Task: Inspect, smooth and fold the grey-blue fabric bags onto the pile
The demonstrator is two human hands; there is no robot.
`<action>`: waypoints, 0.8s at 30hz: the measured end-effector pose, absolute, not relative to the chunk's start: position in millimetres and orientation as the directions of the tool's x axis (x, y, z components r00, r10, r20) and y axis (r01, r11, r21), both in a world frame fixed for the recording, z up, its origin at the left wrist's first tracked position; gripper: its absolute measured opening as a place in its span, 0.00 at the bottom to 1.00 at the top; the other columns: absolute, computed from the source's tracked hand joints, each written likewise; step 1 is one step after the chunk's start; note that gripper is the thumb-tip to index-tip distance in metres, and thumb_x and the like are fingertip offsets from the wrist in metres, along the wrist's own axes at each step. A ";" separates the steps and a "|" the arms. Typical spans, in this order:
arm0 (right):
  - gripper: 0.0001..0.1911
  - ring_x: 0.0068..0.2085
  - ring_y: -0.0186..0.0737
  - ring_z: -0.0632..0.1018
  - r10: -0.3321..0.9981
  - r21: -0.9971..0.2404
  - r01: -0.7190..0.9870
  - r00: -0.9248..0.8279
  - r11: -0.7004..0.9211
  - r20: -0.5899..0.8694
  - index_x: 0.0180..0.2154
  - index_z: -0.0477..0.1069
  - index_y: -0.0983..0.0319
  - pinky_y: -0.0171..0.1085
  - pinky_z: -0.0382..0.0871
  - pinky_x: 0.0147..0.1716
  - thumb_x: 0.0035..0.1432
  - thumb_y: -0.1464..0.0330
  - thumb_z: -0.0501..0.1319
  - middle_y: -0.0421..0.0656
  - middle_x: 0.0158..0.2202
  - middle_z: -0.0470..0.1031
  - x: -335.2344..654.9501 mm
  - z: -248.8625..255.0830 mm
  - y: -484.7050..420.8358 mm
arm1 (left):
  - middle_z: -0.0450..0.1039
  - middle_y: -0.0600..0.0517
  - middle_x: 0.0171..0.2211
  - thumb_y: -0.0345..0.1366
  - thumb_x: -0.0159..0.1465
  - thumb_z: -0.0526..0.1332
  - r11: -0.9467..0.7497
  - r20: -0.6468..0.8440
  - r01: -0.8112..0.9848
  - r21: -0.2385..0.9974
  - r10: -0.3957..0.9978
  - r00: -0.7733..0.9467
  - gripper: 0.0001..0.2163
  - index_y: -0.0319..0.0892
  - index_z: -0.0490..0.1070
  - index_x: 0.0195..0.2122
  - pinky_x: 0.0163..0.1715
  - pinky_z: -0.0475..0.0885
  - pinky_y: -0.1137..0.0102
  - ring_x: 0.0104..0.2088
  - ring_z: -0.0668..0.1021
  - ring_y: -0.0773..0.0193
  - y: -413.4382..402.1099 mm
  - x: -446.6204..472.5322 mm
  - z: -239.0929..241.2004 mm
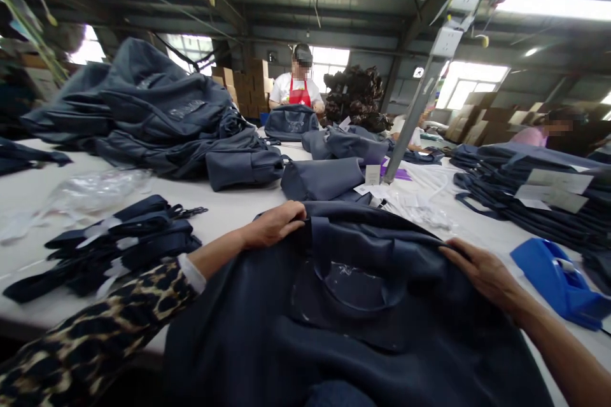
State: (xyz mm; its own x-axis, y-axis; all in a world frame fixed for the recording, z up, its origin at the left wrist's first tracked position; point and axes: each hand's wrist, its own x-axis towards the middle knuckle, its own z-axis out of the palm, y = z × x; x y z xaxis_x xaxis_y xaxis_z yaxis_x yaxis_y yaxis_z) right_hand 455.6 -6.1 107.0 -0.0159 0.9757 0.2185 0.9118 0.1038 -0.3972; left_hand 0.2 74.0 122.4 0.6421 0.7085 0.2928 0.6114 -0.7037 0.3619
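A large dark navy bag point(353, 311) lies in front of me on the white table point(238, 206), its curved front pocket facing up. My left hand point(274, 224), coming out of a leopard-print sleeve, is closed on the bag's far left top edge. My right hand point(480, 270) grips the bag's right top edge with curled fingers. The bag's lower part hangs over the near table edge.
A pile of navy bags point(157, 114) fills the back left. Folded straps point(119, 241) lie at the left beside clear plastic bags point(90, 191). Stacked flat bags point(534, 194) and a blue tape dispenser point(556, 280) sit at the right. A metal post point(420, 102) rises mid-table. A person in a red apron point(298, 89) works opposite.
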 end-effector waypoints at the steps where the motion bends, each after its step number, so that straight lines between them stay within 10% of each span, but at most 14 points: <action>1: 0.19 0.39 0.46 0.78 0.977 -0.464 0.881 0.013 0.089 0.213 0.39 0.73 0.57 0.39 0.70 0.40 0.60 0.50 0.54 0.43 0.36 0.78 458.9 119.0 -17.3 | 0.69 0.50 0.39 0.38 0.68 0.52 -0.711 0.317 0.583 0.393 0.700 0.640 0.07 0.41 0.66 0.39 0.45 0.66 0.68 0.40 0.71 0.61 67.0 -4.0 130.8; 9: 0.21 0.36 0.48 0.79 0.974 -0.734 0.673 0.211 -0.087 0.079 0.33 0.76 0.55 0.36 0.74 0.32 0.52 0.45 0.61 0.45 0.34 0.80 464.6 160.8 -86.8 | 0.71 0.54 0.36 0.46 0.68 0.55 -0.617 0.221 0.517 0.593 0.742 0.633 0.13 0.42 0.68 0.40 0.41 0.66 0.72 0.38 0.72 0.63 10.1 -21.2 186.7; 18: 0.15 0.40 0.51 0.77 0.953 -0.299 0.933 -0.115 0.200 0.280 0.39 0.73 0.54 0.44 0.72 0.42 0.48 0.59 0.65 0.45 0.40 0.76 428.6 182.1 -74.0 | 0.71 0.53 0.34 0.47 0.67 0.56 -0.561 0.107 0.455 0.692 0.703 0.703 0.14 0.40 0.69 0.38 0.36 0.67 0.74 0.35 0.72 0.64 -23.6 -18.2 216.3; 24: 0.13 0.42 0.50 0.78 0.963 -0.566 0.779 -0.231 0.270 0.141 0.37 0.77 0.53 0.39 0.75 0.41 0.54 0.54 0.63 0.45 0.43 0.78 420.8 195.5 -112.8 | 0.73 0.55 0.45 0.38 0.55 0.66 -0.697 0.094 0.550 0.460 0.654 0.750 0.28 0.52 0.65 0.58 0.43 0.67 0.72 0.42 0.76 0.60 -24.0 1.1 222.6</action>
